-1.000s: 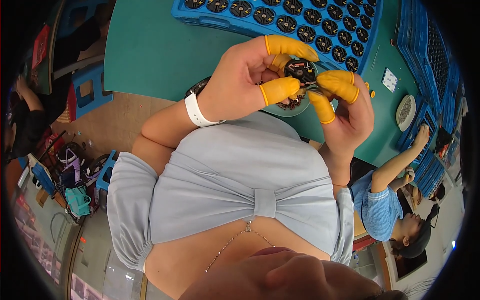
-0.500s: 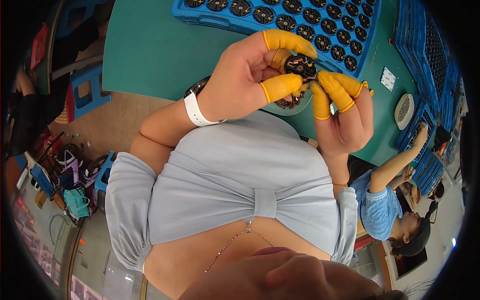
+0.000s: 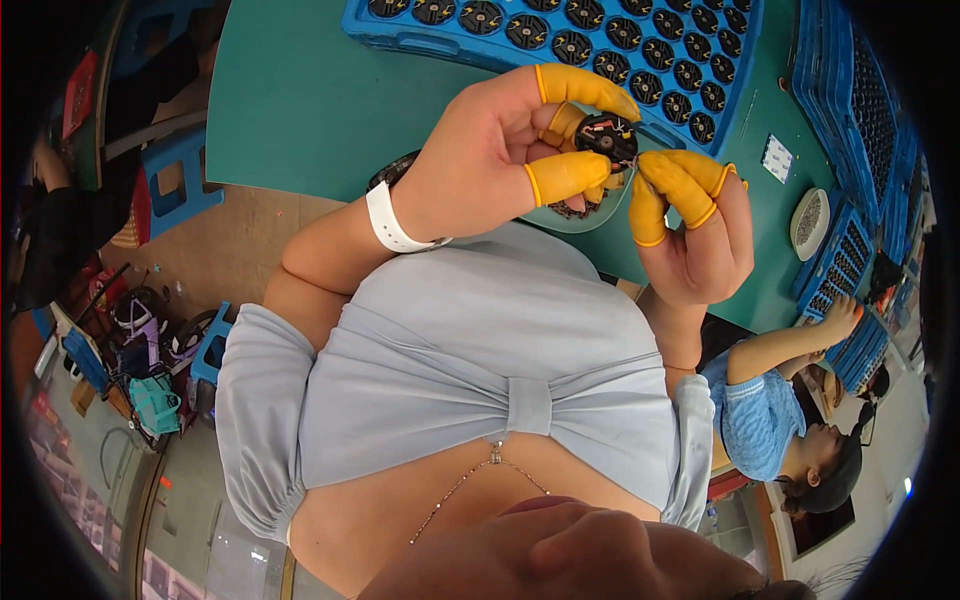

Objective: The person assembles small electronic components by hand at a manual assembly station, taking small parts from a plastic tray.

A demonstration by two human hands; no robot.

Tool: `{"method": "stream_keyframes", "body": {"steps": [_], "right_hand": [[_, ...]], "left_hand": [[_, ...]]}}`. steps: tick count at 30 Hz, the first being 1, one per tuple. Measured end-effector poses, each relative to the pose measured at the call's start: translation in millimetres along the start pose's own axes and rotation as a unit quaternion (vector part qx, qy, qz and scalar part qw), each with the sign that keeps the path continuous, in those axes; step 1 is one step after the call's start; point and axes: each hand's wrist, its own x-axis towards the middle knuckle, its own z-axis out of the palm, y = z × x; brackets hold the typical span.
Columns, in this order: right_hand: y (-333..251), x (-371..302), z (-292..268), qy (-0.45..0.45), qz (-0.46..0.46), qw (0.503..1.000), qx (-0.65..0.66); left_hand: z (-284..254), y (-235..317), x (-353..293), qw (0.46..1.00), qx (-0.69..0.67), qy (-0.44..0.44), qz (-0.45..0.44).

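Yellow rubber covers sit on several fingertips of both hands. My left hand (image 3: pixel 490 150) grips a round black plastic part (image 3: pixel 606 142) between thumb and fingers, its face turned up. Small red and white pieces and bits of metal show on that face. At the part's right edge, my right hand (image 3: pixel 700 225) has thumb and fingers pinched together; whatever lies between those tips is too small to make out. Beneath the hands, a pale bowl (image 3: pixel 572 224) of small reddish-brown pieces is partly hidden.
A blue tray (image 3: pixel 400 40) with rows of similar round black parts lies on the green table (image 3: pixel 290 110). To the right are a small white card (image 3: pixel 776 158), a dish of tiny grey pieces (image 3: pixel 809 224) and stacked blue trays (image 3: pixel 835 110). A co-worker (image 3: pixel 760 410) sits at the right.
Both my hands have shifted slightly right with the black part, and its face has turned a little. The co-worker's hand has drawn back from a blue tray.
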Motion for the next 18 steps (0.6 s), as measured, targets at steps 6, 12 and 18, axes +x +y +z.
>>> {"method": "stream_keyframes", "body": {"steps": [6,12,18], "right_hand": [[4.7,1.0,-1.4,-0.012,0.021,0.998,0.053],[7.9,-0.1,-2.8,-0.013,0.017,0.998,0.057],[7.2,-0.4,-5.1,-0.017,0.013,0.998,0.059]], "left_hand": [[-1.1,-0.1,2.3,1.000,-0.009,-0.003,-0.002],[2.1,1.1,4.6,1.000,0.003,-0.006,-0.004],[2.9,3.0,4.3,1.000,-0.015,-0.007,-0.022]]}}
